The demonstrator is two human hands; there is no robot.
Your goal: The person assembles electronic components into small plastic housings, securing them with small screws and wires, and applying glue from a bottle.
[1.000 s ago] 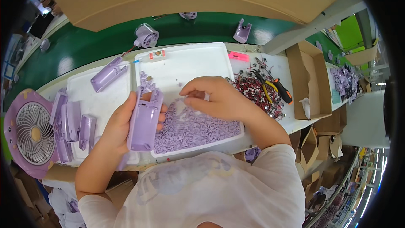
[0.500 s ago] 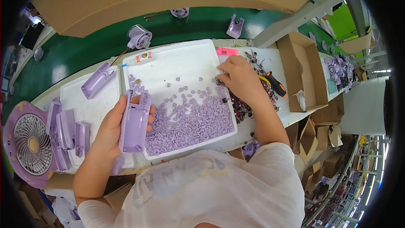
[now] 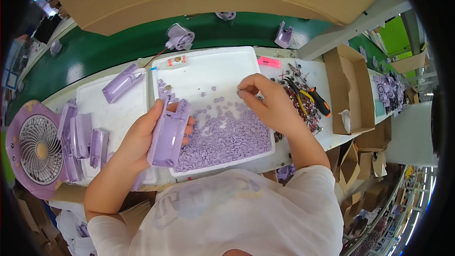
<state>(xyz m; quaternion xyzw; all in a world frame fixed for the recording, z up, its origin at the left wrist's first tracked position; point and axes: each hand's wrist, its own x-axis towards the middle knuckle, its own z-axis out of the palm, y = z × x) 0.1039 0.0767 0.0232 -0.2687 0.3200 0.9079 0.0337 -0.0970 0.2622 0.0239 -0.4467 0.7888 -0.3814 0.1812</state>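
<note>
My left hand (image 3: 142,135) is closed around a purple plastic housing (image 3: 167,140), a long open shell tilted with its hollow side up. It hangs over the left part of a white tray (image 3: 213,61) heaped with small purple plastic pieces (image 3: 222,140). Over the right part of that tray is my right hand (image 3: 270,104). Its thumb and forefinger pinch a tiny dark grey part (image 3: 240,93), too small to identify.
Wired components (image 3: 310,121), pliers (image 3: 303,99) and an orange-black screwdriver (image 3: 320,102) lie right of the tray, beside an open cardboard box (image 3: 353,90). More purple housings (image 3: 83,135) and a purple fan (image 3: 40,149) stand left. A clear bottle (image 3: 173,62) lies at the tray's back.
My right hand has moved left from the tray's right edge, by the wired components, to over the tray. The housing in my left hand leans more to the right. The whole view has shifted.
</note>
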